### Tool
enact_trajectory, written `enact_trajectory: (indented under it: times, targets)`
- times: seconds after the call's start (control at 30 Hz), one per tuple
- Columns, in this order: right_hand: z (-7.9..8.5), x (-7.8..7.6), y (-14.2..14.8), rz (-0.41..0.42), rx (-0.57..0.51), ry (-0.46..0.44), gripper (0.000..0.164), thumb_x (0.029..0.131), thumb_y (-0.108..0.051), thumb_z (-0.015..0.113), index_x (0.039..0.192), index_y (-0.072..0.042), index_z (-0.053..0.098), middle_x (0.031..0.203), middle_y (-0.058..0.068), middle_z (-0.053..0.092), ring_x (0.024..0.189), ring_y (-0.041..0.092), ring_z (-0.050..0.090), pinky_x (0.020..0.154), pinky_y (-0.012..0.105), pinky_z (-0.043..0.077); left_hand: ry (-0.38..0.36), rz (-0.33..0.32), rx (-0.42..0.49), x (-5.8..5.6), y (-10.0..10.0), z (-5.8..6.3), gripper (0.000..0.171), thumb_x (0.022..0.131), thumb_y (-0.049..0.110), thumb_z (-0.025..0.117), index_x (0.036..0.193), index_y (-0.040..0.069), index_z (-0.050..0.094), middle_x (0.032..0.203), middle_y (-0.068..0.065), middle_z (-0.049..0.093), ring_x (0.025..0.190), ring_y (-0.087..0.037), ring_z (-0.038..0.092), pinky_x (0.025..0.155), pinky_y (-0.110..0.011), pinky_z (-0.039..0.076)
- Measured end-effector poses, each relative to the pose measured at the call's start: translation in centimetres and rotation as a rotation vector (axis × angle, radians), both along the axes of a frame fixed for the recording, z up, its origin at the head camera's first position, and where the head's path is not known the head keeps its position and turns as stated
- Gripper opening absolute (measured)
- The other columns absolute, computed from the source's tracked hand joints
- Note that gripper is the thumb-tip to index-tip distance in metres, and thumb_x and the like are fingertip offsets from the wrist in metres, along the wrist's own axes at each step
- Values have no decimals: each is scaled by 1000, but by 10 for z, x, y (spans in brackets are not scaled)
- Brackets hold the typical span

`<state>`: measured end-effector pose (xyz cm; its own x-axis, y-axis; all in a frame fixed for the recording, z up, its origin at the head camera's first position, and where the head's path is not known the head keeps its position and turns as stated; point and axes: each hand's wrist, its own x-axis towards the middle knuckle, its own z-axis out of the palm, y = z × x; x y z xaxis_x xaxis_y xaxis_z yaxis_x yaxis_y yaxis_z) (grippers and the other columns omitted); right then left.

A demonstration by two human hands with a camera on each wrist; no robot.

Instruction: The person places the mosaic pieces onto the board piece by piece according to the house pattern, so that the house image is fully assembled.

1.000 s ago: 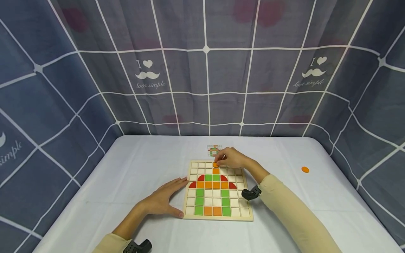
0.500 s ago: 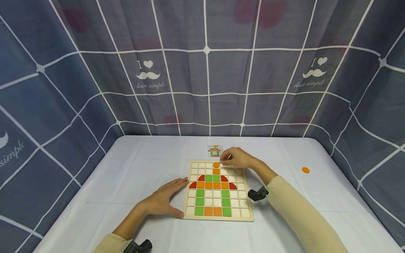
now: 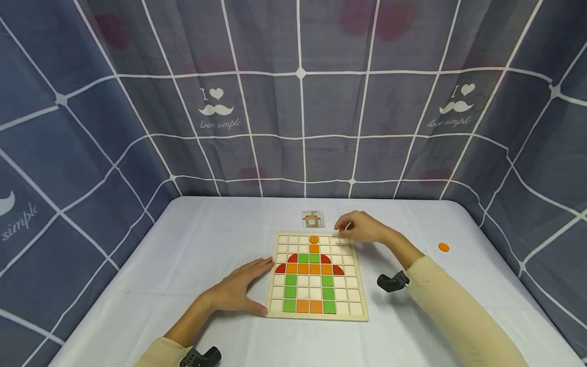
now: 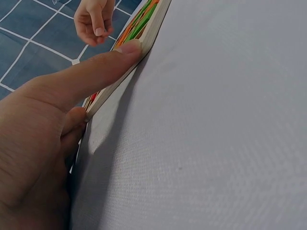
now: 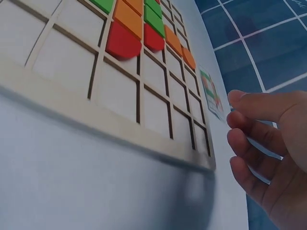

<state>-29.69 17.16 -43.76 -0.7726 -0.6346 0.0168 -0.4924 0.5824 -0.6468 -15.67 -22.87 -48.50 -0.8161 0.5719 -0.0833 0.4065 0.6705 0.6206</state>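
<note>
A wooden grid board [image 3: 362, 300] lies on the white table, with green, orange and red tiles set in its cells. An orange disc [image 3: 314, 239] sits in a cell of the far row, just beyond an orange square tile [image 3: 314, 248]. My left hand [image 3: 234, 290] rests at the board's left side, thumb and fingertips touching its edge with the fingers extended. Over the board's far right corner hovers my right hand [image 3: 359, 227], fingers loosely bent and nothing between them; the right wrist view shows the same bare fingertips [image 5: 236, 96].
Behind the board lies a small pattern card [image 3: 313, 219] printed with a similar coloured figure. A second orange disc [image 3: 443, 247] lies on the table [image 3: 458, 285] to the right. A dark checked curtain [image 3: 275, 102] surrounds the table's back and sides.
My right hand has let go of the orange disc in the far row and moved right, uncovering the disc and the card. The left hand has stayed at the board's edge.
</note>
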Motion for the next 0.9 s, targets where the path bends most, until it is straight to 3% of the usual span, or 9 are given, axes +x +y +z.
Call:
enact_trajectory:
  times: [0.33,0.9]
  targets:
    - [11,5,38,-81,11,24,21,94,-10,75,113,-1,75,99,-1,71,92,20,69,83,40,56,-3,0,-7,1,1,1,116,71,63,87,163,16,34,169,4,27,155,-32,19,117,-67,20]
    - [8,15,95,-190,-2,-1,23,94,-11,77,113,1,74,100,1,73,93,21,65,78,35,53,0,-5,1,1,1,-1,115,72,63,87,163,16,34,169,4,26,155,-32,19,117,-68,19]
